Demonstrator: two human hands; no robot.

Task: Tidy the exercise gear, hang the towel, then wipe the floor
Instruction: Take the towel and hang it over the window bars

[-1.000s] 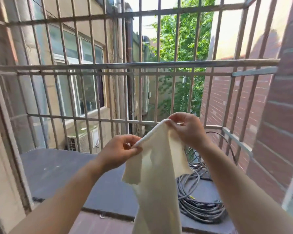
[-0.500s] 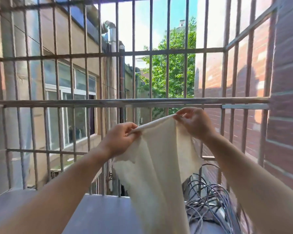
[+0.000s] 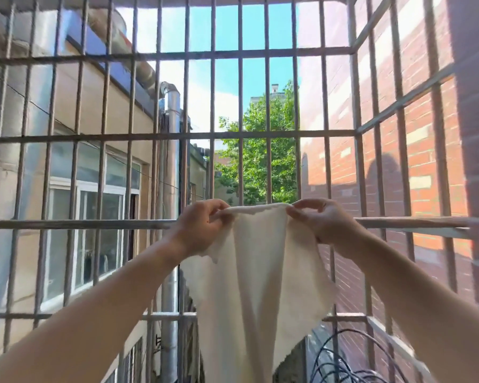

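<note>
Pinching, left grip (image 3: 202,225) and right grip (image 3: 324,222) hold top corners of cream cloth towel (image 3: 260,272), stretched level with grey metal cage rail (image 3: 80,224); contact I can't tell. Dark cable coil (image 3: 340,363) inside cage.

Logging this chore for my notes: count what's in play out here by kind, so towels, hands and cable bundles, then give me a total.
towel: 1, cream
hands: 2, left hand and right hand, each pinching its top edge
cable bundle: 1, dark, lower right
Total: 4
</note>
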